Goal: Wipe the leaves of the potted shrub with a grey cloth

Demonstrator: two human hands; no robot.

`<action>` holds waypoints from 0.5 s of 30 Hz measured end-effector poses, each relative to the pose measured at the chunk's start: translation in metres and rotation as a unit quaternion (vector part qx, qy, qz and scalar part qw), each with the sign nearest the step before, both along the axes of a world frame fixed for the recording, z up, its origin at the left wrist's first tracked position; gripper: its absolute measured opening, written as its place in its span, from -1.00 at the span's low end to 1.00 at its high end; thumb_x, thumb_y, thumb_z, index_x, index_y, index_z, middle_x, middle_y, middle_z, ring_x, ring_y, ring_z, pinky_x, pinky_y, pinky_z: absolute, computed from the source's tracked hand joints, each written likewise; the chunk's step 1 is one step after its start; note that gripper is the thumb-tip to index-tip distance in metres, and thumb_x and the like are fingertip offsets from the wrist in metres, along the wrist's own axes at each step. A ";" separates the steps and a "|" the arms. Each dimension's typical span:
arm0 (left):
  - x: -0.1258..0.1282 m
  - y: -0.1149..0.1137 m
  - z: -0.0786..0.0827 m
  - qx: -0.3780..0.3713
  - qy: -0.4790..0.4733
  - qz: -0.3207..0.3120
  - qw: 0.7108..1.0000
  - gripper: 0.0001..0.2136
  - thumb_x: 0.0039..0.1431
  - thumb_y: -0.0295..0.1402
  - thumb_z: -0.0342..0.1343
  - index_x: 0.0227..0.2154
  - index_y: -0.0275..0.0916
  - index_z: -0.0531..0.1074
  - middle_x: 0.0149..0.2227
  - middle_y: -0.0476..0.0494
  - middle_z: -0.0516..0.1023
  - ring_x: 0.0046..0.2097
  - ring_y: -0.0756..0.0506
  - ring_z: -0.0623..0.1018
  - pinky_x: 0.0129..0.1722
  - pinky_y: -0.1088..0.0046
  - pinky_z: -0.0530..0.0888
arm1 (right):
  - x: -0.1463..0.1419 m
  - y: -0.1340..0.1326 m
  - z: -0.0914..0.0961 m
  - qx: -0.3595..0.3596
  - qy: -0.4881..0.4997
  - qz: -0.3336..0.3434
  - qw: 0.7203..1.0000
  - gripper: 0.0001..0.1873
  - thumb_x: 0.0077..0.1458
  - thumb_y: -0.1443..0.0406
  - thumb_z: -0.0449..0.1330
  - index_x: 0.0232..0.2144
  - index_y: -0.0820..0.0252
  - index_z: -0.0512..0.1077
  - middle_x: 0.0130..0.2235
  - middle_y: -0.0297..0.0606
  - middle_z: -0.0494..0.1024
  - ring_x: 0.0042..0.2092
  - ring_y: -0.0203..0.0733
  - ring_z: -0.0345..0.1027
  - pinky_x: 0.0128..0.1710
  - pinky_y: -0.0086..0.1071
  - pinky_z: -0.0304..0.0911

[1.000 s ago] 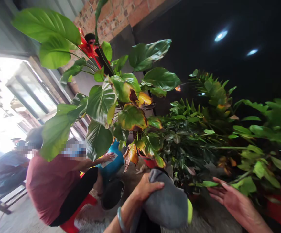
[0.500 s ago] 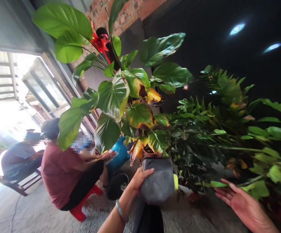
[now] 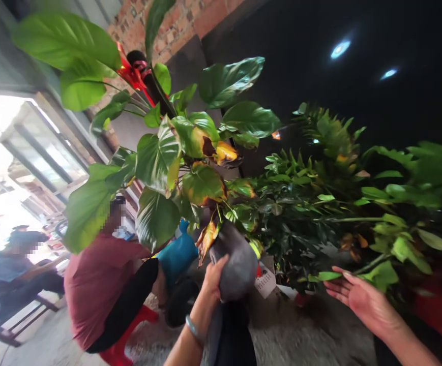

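Note:
A dark grey, rounded container (image 3: 238, 267) is in my left hand (image 3: 213, 279), its upper rim tilted toward the base of a tall leafy plant (image 3: 203, 185). My fingers wrap its left side; what it holds is hidden. Some of the plant's lower leaves are yellow and brown, and one dried leaf (image 3: 207, 239) hangs beside the container. To the right, my right hand (image 3: 361, 297) is open, palm up with fingers stretched out. Its fingertips are close to a narrow green leaf (image 3: 328, 276); whether they touch, I cannot tell.
A person in a red shirt (image 3: 98, 284) sits on a red stool (image 3: 142, 320) at left, near a blue bag (image 3: 178, 254) and a black bucket (image 3: 182, 302). Another person (image 3: 7, 284) sits farther back. Bushy plants (image 3: 300, 223) fill the right, before a dark wall (image 3: 320, 86).
The grey container has tipped further toward the plant's base in my left hand. My view has shifted, moving the plants leftward. The person in red leans further forward. My right hand stays open.

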State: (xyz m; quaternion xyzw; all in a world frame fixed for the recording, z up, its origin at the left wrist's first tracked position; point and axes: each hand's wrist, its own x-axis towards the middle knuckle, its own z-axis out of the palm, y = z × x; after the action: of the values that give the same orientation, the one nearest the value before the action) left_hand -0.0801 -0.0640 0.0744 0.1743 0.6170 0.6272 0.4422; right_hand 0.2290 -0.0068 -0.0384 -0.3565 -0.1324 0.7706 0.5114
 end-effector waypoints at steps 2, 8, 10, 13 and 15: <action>0.008 -0.016 -0.014 -0.042 -0.021 -0.065 0.997 -0.77 -0.16 -0.34 0.37 -0.48 -0.35 0.48 -0.65 -0.13 0.52 -0.58 -0.14 0.54 -0.56 0.41 0.47 | 0.002 0.000 -0.002 0.006 0.004 0.001 1.000 -0.74 -0.26 0.27 0.29 -0.39 0.17 0.53 -0.41 -0.11 0.63 -0.33 0.05 0.51 -0.29 -0.12 0.40; 0.010 -0.016 0.063 0.039 -0.061 -0.066 0.995 -0.82 -0.08 -0.37 0.30 -0.40 -0.33 0.50 -0.49 -0.15 0.60 -0.47 -0.14 0.59 -0.45 0.39 0.52 | 0.001 0.003 -0.008 0.037 0.014 -0.005 0.999 -0.73 -0.26 0.22 0.34 -0.40 0.16 0.51 -0.41 -0.11 0.62 -0.31 0.06 0.49 -0.13 -0.05 0.34; 0.012 0.001 0.093 0.123 -0.060 -0.034 0.990 -0.83 -0.05 -0.38 0.27 -0.36 -0.30 0.50 -0.45 -0.12 0.62 -0.41 -0.12 0.61 -0.39 0.43 0.53 | -0.003 0.004 -0.007 0.041 0.015 -0.010 0.999 -0.72 -0.25 0.21 0.34 -0.39 0.15 0.50 -0.41 -0.13 0.62 -0.30 0.05 0.49 -0.11 -0.05 0.33; 0.025 0.027 0.099 0.163 -0.056 0.002 0.985 -0.81 -0.04 -0.37 0.28 -0.33 -0.29 0.48 -0.48 -0.05 0.61 -0.44 -0.07 0.59 -0.36 0.46 0.53 | -0.007 0.002 -0.003 0.041 0.021 -0.016 0.999 -0.71 -0.26 0.21 0.34 -0.39 0.14 0.50 -0.42 -0.14 0.62 -0.29 0.04 0.49 -0.14 -0.09 0.34; 0.038 0.034 0.077 0.100 -0.082 -0.022 0.991 -0.84 -0.01 -0.35 0.26 -0.37 -0.30 0.46 -0.54 -0.05 0.58 -0.50 -0.07 0.57 -0.36 0.42 0.54 | -0.007 0.000 0.001 0.034 0.026 -0.018 0.999 -0.71 -0.29 0.22 0.35 -0.41 0.16 0.50 -0.43 -0.13 0.62 -0.31 0.02 0.49 -0.18 -0.13 0.35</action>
State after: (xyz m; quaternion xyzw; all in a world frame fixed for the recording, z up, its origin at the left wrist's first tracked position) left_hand -0.0420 -0.0295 0.1512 0.1790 0.5087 0.6883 0.4851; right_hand 0.2219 -0.0071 -0.0377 -0.3211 -0.1389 0.7651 0.5406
